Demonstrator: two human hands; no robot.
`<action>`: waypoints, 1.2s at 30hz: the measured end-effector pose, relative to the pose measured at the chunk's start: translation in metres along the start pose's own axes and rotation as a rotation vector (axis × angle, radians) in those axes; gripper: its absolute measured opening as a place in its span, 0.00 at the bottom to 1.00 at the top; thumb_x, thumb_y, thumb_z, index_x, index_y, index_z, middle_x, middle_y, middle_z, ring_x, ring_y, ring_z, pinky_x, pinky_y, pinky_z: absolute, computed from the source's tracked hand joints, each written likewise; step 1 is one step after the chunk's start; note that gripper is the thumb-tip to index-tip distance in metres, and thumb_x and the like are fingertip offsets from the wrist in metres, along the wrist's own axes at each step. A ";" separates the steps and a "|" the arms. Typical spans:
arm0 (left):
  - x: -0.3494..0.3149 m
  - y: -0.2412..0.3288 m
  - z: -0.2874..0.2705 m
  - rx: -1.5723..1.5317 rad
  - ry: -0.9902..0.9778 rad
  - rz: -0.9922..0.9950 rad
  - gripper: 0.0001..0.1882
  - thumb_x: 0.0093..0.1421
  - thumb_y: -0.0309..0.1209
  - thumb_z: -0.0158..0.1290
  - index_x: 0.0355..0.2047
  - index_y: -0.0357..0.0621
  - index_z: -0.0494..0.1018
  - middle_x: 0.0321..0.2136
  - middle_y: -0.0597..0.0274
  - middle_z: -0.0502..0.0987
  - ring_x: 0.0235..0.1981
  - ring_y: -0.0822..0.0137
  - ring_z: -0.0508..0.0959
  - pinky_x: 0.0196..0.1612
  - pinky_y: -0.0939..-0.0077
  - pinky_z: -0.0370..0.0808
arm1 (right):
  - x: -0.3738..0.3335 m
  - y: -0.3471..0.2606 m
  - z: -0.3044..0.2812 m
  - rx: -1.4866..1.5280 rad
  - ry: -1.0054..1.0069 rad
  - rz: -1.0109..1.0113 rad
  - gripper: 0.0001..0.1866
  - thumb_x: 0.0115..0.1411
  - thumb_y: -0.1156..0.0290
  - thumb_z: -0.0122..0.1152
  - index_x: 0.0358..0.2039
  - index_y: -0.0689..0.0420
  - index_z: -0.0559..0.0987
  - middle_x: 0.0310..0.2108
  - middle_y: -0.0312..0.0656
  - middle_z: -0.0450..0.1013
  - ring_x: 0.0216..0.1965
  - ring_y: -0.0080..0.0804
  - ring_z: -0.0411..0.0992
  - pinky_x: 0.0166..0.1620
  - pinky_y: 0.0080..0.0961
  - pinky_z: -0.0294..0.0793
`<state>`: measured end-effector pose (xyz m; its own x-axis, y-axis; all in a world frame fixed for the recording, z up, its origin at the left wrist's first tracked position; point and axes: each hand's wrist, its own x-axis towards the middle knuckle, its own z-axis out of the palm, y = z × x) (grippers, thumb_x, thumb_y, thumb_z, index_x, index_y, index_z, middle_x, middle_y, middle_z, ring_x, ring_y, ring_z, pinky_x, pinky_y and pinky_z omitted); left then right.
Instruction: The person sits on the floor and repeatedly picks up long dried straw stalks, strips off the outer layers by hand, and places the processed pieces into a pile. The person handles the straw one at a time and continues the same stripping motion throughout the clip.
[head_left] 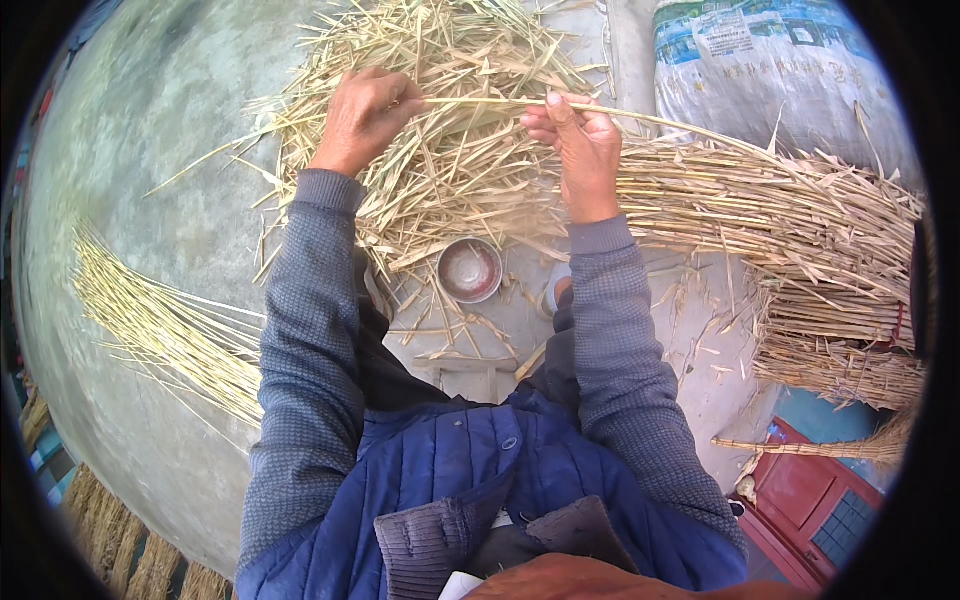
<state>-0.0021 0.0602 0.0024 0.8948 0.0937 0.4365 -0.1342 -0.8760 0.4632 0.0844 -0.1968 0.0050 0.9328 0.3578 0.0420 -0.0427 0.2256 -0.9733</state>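
One stalk (480,101), gripped in the curled left hand (370,112) and pinched between thumb and fingers of the right hand (583,145), apparently to keep it straight, above a straw heap (445,190); bundle (725,195) at right, presumably for easy reach

A round bowl (470,270) is resting on the grey floor (190,110). A white-and-blue sack (790,105) is occupying the upper right; a red panelled object (795,478), the lower right.

Both forearms (312,270) reach forward, left hand (366,112) curled knuckles-up, right hand (588,150) in a thumb-and-finger pinch.
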 end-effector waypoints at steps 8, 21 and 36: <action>0.001 0.019 0.017 -0.075 -0.052 0.048 0.16 0.53 0.41 0.67 0.38 0.45 0.82 0.36 0.59 0.82 0.40 0.59 0.78 0.49 0.64 0.69 | -0.004 0.007 0.009 0.068 -0.074 0.077 0.15 0.65 0.66 0.64 0.45 0.64 0.76 0.37 0.48 0.80 0.37 0.33 0.81 0.40 0.23 0.82; 0.006 0.035 0.031 -0.232 -0.021 0.057 0.14 0.55 0.37 0.66 0.37 0.40 0.82 0.31 0.56 0.81 0.34 0.57 0.80 0.41 0.66 0.77 | -0.008 0.006 0.014 0.073 -0.089 0.125 0.15 0.68 0.67 0.60 0.46 0.67 0.76 0.39 0.49 0.80 0.39 0.34 0.82 0.41 0.22 0.83; 0.002 0.002 0.018 -0.410 -0.229 -0.301 0.17 0.54 0.40 0.67 0.36 0.39 0.83 0.31 0.55 0.83 0.35 0.62 0.81 0.41 0.66 0.76 | -0.004 0.003 0.000 0.078 0.010 0.086 0.15 0.68 0.69 0.59 0.48 0.67 0.75 0.38 0.49 0.79 0.37 0.33 0.82 0.39 0.22 0.83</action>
<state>0.0068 0.0500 -0.0101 0.9828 0.1661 0.0804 0.0283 -0.5663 0.8237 0.0800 -0.1974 0.0023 0.9282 0.3695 -0.0433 -0.1498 0.2645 -0.9527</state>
